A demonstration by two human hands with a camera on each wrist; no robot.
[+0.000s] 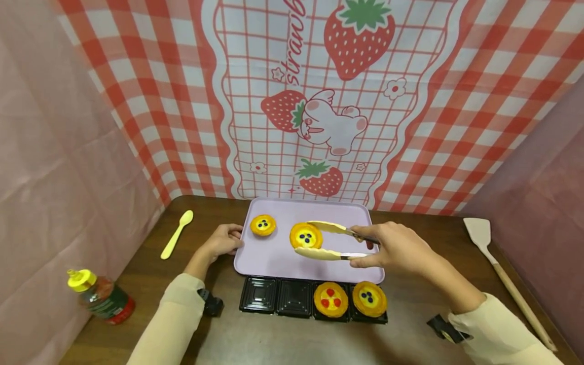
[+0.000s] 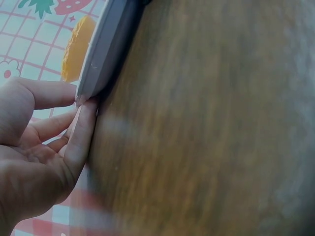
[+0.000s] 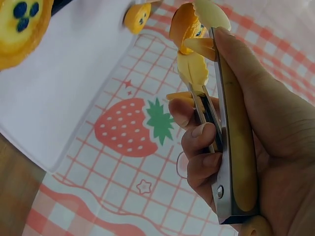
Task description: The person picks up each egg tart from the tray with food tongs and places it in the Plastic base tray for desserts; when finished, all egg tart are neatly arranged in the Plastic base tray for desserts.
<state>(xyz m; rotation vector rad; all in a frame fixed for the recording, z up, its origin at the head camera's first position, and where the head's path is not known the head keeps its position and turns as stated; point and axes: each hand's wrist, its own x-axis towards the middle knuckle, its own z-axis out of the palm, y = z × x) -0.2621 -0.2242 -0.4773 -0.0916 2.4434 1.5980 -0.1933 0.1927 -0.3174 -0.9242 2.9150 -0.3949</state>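
Note:
My right hand (image 1: pixel 397 246) holds a pair of tongs (image 1: pixel 319 253) with cream scalloped heads and metal arms. Between the two heads is an egg tart (image 1: pixel 306 236) topped with blueberries, over the lilac tray (image 1: pixel 269 264). In the right wrist view the heads flank the tart (image 3: pixel 183 29) on both sides. My left hand (image 1: pixel 222 240) pinches the tray's left rim, thumb and fingers on either side of it in the left wrist view. Another blueberry tart (image 1: pixel 263 225) sits at the tray's upper left.
In front of the tray lies a row of black square plastic dishes (image 1: pixel 258 294); the right two bear a strawberry-topped tart (image 1: pixel 331 300) and a blueberry tart (image 1: pixel 369 299). A yellow spoon (image 1: pixel 177 234) and a squeeze bottle (image 1: pixel 102 299) are at left, a spatula (image 1: pixel 506 279) at right.

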